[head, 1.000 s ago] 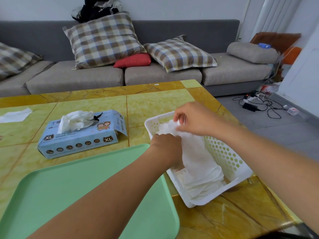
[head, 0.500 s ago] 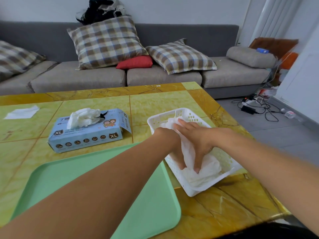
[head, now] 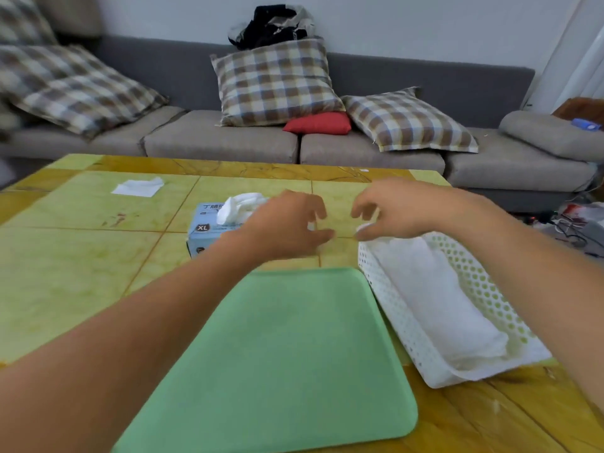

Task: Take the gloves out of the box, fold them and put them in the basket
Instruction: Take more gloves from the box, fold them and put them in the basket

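The fingers (head: 315, 210) of the left hand (head: 287, 227) are loosely curled and apart, and nothing is held in them; the hand hangs above the yellow marbled bench (head: 81, 273), just to the right of the pale blue cardboard glove box (head: 204, 228), whose right part is hidden behind it. The fingers (head: 362, 209) of the right hand (head: 402, 209) are likewise relaxed and spread; whether the thumb touches the white material at the far rim of the basket cannot be told. Folded white gloves (head: 434, 295) are seen lying lengthwise inside the white perforated plastic basket (head: 408, 325), which stands at the right of the bench beside the flat mint-green plastic tray (head: 281, 364). A crumpled white glove (head: 240, 206) is seen protruding from the slot in the top of the box.

One folded pile is judged to be stowed, and a fresh cycle appears to be in hand: the reach back to the box. For the next move, the protruding glove would need to be pinched near its top and drawn straight up, with the light box probably steadied by the other hand so that it is not dragged along. The tray would then serve as a flat place for folding.
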`<state>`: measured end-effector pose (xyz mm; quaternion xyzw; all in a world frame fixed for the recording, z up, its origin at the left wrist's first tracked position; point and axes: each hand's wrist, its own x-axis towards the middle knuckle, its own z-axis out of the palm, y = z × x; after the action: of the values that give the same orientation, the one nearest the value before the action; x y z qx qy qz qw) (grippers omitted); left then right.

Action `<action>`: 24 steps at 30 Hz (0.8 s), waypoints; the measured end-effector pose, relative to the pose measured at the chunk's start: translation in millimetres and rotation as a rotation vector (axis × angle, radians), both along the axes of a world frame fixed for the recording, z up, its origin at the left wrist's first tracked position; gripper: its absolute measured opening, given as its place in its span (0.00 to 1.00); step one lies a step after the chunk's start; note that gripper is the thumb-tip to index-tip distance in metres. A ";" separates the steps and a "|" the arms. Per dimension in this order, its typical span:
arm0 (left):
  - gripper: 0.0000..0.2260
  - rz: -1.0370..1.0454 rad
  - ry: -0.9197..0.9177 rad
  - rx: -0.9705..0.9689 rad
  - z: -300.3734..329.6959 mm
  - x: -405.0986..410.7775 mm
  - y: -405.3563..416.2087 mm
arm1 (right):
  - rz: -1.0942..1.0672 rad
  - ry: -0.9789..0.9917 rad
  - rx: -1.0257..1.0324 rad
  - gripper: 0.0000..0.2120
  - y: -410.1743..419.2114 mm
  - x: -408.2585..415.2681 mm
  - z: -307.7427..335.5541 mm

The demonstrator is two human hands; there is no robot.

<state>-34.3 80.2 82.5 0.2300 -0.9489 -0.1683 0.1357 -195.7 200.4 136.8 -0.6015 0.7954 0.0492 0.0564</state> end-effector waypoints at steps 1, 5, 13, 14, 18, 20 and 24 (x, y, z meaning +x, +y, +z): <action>0.18 0.097 0.035 0.000 -5.2 20.5 -23.0 | 0.032 -0.136 -0.122 0.23 -17.5 16.0 -5.9; 0.36 0.340 -0.054 -0.030 -33.8 90.5 -86.0 | -0.066 -0.494 -0.295 0.33 -99.4 67.5 -48.2; 0.47 0.207 -0.138 0.059 -113.6 153.2 -127.6 | -0.387 -0.340 -0.117 0.50 -234.2 113.6 -94.2; 0.47 0.192 -0.130 0.050 -113.5 151.1 -131.0 | -0.400 -0.290 -0.121 0.49 -241.8 117.0 -100.5; 0.42 0.121 -0.166 -0.059 -102.3 140.4 -142.4 | -0.373 -0.327 -0.379 0.31 -246.8 112.8 -121.4; 0.41 0.118 -0.219 -0.045 -105.6 142.0 -147.6 | -0.308 -0.431 -0.512 0.20 -242.3 104.7 -134.1; 0.41 0.117 -0.239 -0.028 -109.7 144.7 -148.4 | -0.388 -0.823 -0.700 0.20 -229.6 92.5 -147.6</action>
<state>110.3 -68.3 -27.3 0.3015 -0.9454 -0.1185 0.0346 -103.2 -29.2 -10.7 -0.3971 0.7725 -0.4665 0.1670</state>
